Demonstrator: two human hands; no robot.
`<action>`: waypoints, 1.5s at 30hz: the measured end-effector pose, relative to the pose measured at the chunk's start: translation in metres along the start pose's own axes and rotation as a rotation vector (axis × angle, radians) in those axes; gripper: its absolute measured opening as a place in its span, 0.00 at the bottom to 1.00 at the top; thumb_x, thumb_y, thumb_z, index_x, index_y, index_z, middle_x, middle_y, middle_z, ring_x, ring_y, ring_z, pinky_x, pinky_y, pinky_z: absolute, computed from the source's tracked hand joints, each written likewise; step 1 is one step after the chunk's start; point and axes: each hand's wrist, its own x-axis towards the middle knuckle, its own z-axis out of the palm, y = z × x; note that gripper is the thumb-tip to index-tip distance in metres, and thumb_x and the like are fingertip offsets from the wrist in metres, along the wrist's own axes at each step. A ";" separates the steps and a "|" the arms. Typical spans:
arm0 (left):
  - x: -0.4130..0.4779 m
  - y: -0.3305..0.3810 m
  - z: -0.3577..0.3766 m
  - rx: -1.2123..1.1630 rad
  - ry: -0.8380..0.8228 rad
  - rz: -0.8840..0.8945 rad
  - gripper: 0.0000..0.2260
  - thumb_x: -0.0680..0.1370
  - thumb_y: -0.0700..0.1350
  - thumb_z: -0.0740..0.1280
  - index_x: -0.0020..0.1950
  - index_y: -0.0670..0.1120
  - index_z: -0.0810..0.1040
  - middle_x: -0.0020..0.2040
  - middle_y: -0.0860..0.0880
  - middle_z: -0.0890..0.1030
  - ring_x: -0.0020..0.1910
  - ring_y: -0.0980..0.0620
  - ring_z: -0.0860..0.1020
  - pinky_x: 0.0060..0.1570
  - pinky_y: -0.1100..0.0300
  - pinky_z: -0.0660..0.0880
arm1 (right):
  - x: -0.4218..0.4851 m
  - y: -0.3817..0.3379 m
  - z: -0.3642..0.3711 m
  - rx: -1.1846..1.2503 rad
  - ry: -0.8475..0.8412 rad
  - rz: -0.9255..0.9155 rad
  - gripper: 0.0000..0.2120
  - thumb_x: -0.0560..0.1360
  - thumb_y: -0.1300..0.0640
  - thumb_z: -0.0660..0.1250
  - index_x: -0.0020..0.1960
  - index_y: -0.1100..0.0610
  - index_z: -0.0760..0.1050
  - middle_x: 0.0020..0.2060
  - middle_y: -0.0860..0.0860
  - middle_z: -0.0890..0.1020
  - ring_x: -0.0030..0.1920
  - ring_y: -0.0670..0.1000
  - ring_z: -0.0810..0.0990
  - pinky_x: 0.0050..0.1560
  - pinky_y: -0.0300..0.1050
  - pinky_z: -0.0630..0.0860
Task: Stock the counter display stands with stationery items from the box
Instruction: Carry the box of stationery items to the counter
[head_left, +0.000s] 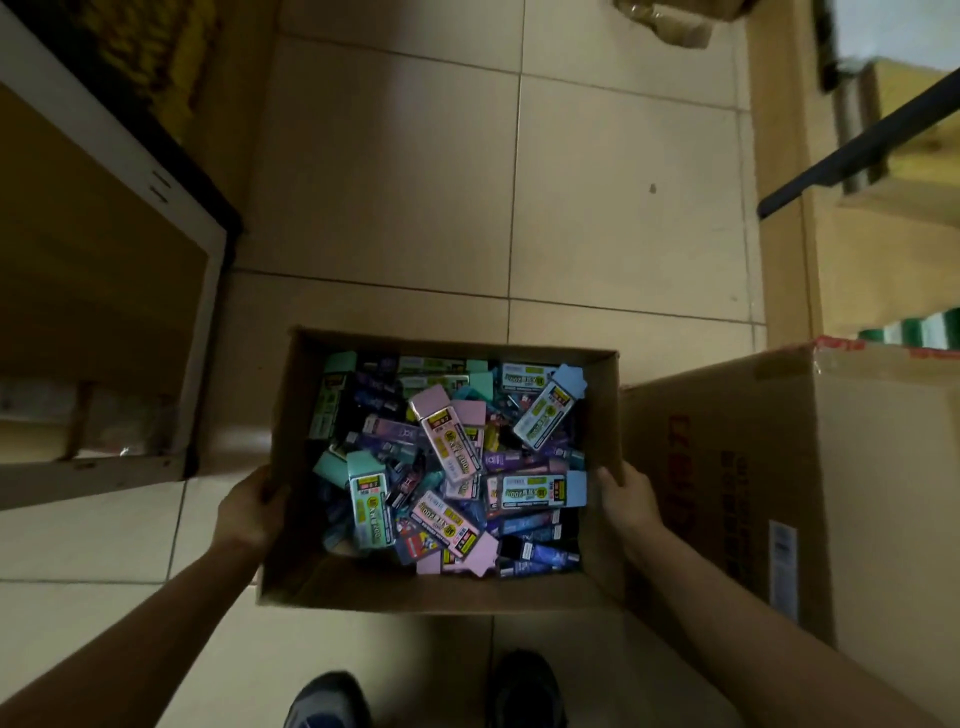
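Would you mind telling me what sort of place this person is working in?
Probably a stationery shop or its stockroom: an open cardboard box crammed with small packaged items, a larger taped carton beside it, and a shelving unit on the tiled floor.

shoes (330, 701): cut off below | packets (448, 451): print unreadable | left hand (249, 506), right hand (626, 499): partly behind box (291, 415)

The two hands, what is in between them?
In the head view, an open cardboard box lies between the left hand and the right hand, which grip its side walls. It is full of colourful stationery packs.
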 end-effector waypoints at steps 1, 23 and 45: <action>-0.001 0.001 -0.002 0.018 0.009 0.009 0.12 0.78 0.37 0.64 0.61 0.36 0.76 0.55 0.33 0.79 0.55 0.35 0.76 0.53 0.48 0.69 | -0.002 -0.001 -0.002 -0.004 0.007 -0.015 0.14 0.81 0.59 0.56 0.63 0.64 0.72 0.53 0.61 0.79 0.53 0.58 0.79 0.53 0.54 0.76; -0.284 0.228 -0.319 0.058 0.079 0.278 0.10 0.80 0.39 0.60 0.54 0.35 0.77 0.48 0.35 0.80 0.46 0.39 0.77 0.45 0.47 0.73 | -0.353 -0.207 -0.275 0.099 0.180 -0.322 0.16 0.78 0.63 0.61 0.32 0.55 0.68 0.27 0.50 0.72 0.32 0.52 0.72 0.30 0.39 0.67; -0.329 0.574 -0.488 -0.104 0.304 0.582 0.11 0.80 0.45 0.61 0.43 0.43 0.78 0.33 0.42 0.78 0.33 0.42 0.76 0.33 0.50 0.72 | -0.370 -0.496 -0.481 0.164 0.326 -0.545 0.19 0.78 0.60 0.63 0.31 0.57 0.61 0.26 0.53 0.63 0.32 0.51 0.61 0.33 0.48 0.55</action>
